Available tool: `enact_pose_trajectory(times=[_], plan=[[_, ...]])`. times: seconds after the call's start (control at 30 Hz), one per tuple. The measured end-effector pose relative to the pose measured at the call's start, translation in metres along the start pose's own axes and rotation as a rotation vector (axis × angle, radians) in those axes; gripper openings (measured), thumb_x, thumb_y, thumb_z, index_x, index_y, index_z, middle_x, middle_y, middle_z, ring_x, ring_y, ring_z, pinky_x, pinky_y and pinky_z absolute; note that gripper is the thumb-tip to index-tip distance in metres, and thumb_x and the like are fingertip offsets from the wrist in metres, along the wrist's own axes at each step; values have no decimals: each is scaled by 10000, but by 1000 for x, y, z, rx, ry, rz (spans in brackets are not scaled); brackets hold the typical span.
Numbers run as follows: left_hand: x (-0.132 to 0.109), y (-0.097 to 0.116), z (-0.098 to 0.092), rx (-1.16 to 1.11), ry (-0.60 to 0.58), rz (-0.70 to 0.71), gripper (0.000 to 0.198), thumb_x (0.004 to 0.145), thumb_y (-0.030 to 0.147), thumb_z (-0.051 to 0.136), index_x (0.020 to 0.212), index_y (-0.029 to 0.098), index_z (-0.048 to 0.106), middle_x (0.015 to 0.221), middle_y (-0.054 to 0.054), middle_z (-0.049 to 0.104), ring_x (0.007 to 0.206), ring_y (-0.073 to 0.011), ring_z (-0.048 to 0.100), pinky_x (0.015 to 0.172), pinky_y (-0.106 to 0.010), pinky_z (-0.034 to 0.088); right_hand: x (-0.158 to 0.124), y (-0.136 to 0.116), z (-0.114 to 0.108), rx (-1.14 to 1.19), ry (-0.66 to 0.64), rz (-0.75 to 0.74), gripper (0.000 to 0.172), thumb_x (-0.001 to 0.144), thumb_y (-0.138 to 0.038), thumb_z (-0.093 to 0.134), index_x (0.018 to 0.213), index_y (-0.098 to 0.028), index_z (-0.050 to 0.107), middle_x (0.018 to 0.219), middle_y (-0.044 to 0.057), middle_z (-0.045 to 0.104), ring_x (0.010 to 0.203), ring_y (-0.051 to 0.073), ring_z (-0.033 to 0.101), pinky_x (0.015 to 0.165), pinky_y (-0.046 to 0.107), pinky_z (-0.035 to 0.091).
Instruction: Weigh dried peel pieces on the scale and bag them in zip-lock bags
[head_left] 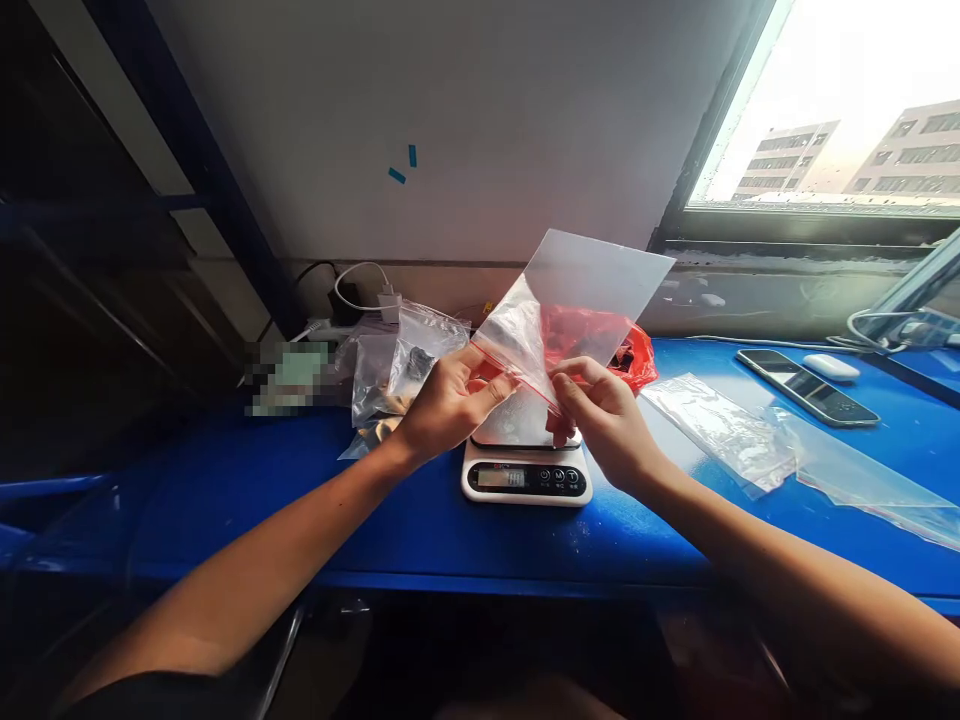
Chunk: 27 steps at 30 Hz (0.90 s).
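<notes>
Plastic, thin and see-through, catches the window light: a clear zip bag (600,280) is held up in front of the wall, above a small white scale (527,470) on the blue table (405,530). The left hand (457,400) pinches the bag's red-lined edge between thumb and curled fingers, and the right hand (607,415) grips the same edge farther along, its fingertips drawn close together. That edge slants down between the two hands while the rest of the bag stands up and away, one side creased over. From where I stand I can't tell whether its mouth is parted, and I see nothing inside it. Judging by what lies around, the work is partway through: to the left, several bags (416,345) lie bunched with contents in them, some dark, some tan, while to the right a shiny flat bag (716,430) and a frosted one (870,475) look unfilled. So this bag seems to be at an early stage, with filling not yet done. The scale's display (501,478) is lit and appears to show zeros; its pan is half hidden. Just behind sits a red bag (643,372) with something dark in it.
</notes>
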<state>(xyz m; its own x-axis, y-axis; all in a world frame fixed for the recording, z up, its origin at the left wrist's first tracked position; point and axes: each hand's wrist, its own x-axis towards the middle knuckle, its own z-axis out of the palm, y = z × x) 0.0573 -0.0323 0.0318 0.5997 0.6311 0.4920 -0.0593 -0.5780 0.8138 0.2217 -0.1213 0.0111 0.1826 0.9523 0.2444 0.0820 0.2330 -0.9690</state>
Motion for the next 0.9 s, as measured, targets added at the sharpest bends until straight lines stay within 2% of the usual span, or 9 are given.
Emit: enact_pose_trajectory(times=[0.07,0.1,0.17,0.23,0.3,0.4,0.57,0.73,0.9], plan=[[-1,-1,-2,21,24,31,147,824,317,615,791,173,628,751,-35,677,731,-163,653,677,-290,546,2,0,-1,-73,59,-34,358,838,-558,586,993,-257,469,645,-42,570,539,128,554,506,299,433],[-2,-1,-3,58,68,75,140,830,300,595,779,173,623,737,-30,673,707,-156,649,655,-282,541,3,0,-2,-128,138,-87,395,829,-539,606,1062,-263,447,743,-23,588,601,135,575,521,301,447],[-3,-1,-6,208,208,244,95,826,255,584,795,175,625,729,-17,667,678,-144,639,628,-272,530,3,-3,-3,-296,337,-278,514,812,-476,649,1205,-274,386,985,36,585,752,157,606,582,327,492],[-6,0,-8,393,354,472,48,812,202,592,837,181,627,727,-1,662,657,-130,628,618,-263,521,0,-8,-2,-521,430,-541,558,813,-398,672,1269,-270,377,1140,87,549,911,199,611,690,383,535],[-10,2,-8,550,406,657,42,807,174,606,847,184,617,705,12,647,623,-114,609,586,-245,503,-4,-14,2,-729,351,-793,481,831,-318,676,1248,-262,442,1150,99,567,1016,234,599,805,433,543],[-14,4,-6,659,341,756,45,846,186,602,805,178,586,650,18,620,552,-98,577,511,-225,462,-8,-14,10,-849,149,-1044,356,871,-189,633,1198,-256,509,1062,74,634,1017,220,619,856,412,549],[-15,4,-5,668,144,842,93,879,138,571,789,161,578,667,-14,646,583,-117,606,543,-238,480,-5,0,10,-859,168,-1122,392,875,-87,592,1236,-220,517,988,63,700,881,178,657,774,340,557],[-16,7,-5,733,165,898,69,856,109,571,798,145,577,668,-24,651,594,-133,619,556,-247,480,-4,2,5,-1000,120,-1171,485,866,-25,508,1333,-154,493,954,95,723,833,185,663,753,351,543],[-18,13,-4,816,159,882,106,848,122,565,744,144,577,626,-22,631,543,-131,585,513,-250,438,-4,0,6,-992,195,-1195,362,863,-47,539,1189,-194,597,796,28,727,707,150,660,724,325,540]])
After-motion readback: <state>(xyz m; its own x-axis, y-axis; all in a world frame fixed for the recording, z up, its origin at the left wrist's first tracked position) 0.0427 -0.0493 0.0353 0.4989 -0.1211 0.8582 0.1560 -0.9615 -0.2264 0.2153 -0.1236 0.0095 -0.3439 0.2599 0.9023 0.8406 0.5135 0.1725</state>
